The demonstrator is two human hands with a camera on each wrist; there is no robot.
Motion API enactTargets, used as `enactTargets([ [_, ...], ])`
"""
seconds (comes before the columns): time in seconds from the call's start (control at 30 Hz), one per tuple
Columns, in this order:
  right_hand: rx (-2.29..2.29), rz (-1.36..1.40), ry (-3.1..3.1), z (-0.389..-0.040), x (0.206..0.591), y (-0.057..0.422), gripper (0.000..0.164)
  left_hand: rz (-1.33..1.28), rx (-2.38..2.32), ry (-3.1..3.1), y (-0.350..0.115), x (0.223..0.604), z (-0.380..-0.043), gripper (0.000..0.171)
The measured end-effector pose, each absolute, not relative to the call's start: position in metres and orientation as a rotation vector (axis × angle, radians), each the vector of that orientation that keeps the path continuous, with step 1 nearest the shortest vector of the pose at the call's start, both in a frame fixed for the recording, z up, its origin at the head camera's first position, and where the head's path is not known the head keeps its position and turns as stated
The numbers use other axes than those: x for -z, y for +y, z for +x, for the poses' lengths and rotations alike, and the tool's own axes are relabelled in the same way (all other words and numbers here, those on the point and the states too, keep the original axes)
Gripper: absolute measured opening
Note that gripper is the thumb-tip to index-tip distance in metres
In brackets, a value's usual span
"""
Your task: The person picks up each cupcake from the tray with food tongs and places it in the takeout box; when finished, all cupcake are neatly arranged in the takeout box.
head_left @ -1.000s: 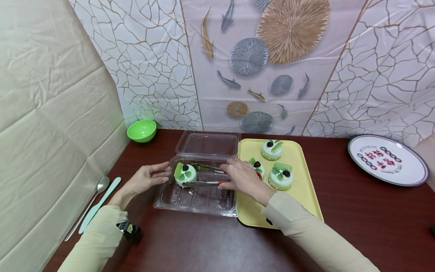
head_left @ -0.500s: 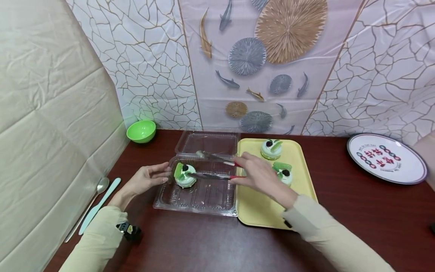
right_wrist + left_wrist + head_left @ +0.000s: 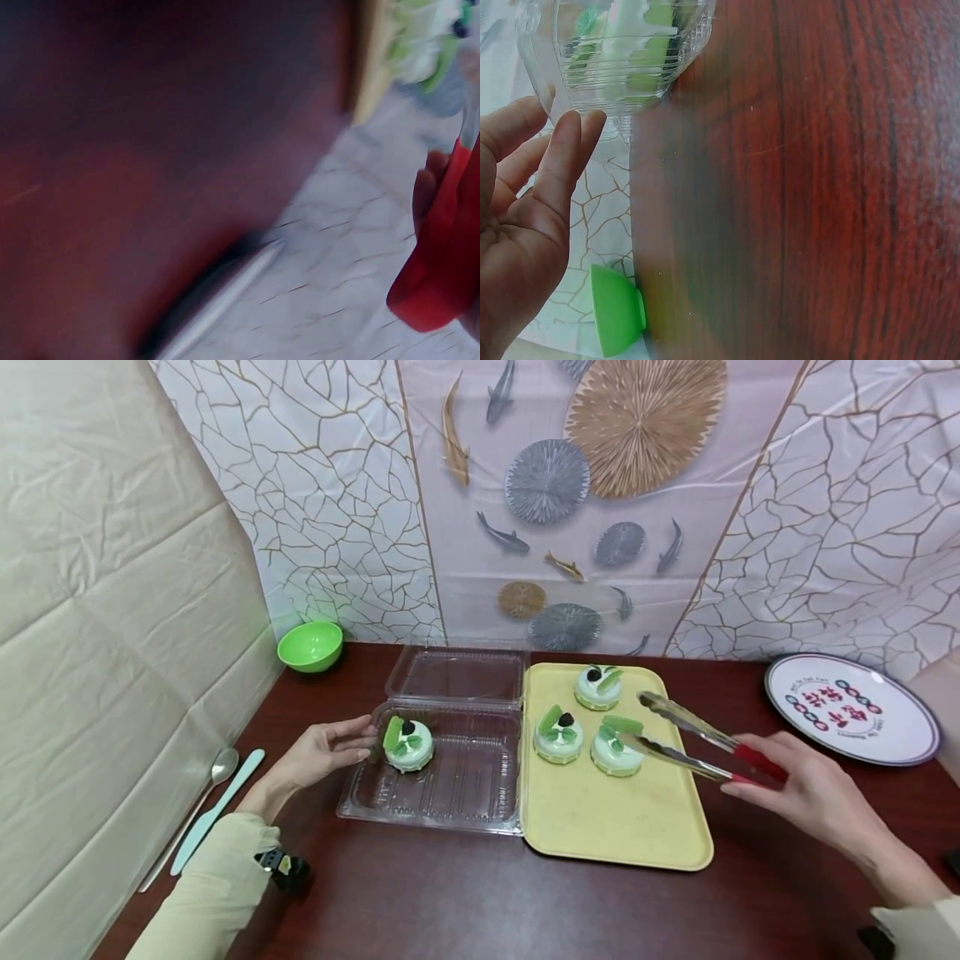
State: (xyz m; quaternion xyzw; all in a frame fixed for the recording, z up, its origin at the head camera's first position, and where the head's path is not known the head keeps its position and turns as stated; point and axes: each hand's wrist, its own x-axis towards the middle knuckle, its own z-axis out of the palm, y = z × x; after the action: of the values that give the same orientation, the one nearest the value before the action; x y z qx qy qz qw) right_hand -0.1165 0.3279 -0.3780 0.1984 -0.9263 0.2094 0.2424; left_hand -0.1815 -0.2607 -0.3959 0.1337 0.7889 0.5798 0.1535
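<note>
My right hand (image 3: 813, 785) grips red-handled metal tongs (image 3: 693, 739). Their arms are spread, with nothing between the tips, over the right side of the yellow tray (image 3: 615, 827). One tip overlaps a round cake (image 3: 617, 756) in the head view; whether it touches cannot be told. Two similar cakes, a left one (image 3: 558, 739) and a back one (image 3: 597, 687), share the tray. At the clear plastic container's (image 3: 480, 814) left edge, my left hand (image 3: 322, 756) touches the rim with nearly straight fingers. One cake (image 3: 408, 745) with a dark berry and green garnish sits in its left part.
The container's lid (image 3: 461, 677) lies folded back toward the patterned backdrop. A green bowl (image 3: 310, 647) stands at the back left. Along the left wall lie a spoon (image 3: 222, 766) and a pale blue knife (image 3: 217, 810). An oval white plate (image 3: 855, 710) is at the back right.
My right hand has drawn the tongs away from the cake in the container and moved right, across the tray. That cake stays in place. My left hand holds its position.
</note>
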Motion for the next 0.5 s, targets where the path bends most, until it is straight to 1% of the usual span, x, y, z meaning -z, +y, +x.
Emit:
enactTargets([
  [0.17,-0.571,0.531,-2.624,-0.107,0.391,0.347,0.056,0.374,-1.664,2.26,-0.261,0.395,-0.182,0.063],
  [0.5,-0.514,0.57,-2.698,-0.114,0.397,0.341,0.057,0.378,-1.669,2.251,-0.261,0.396,-0.182,0.063],
])
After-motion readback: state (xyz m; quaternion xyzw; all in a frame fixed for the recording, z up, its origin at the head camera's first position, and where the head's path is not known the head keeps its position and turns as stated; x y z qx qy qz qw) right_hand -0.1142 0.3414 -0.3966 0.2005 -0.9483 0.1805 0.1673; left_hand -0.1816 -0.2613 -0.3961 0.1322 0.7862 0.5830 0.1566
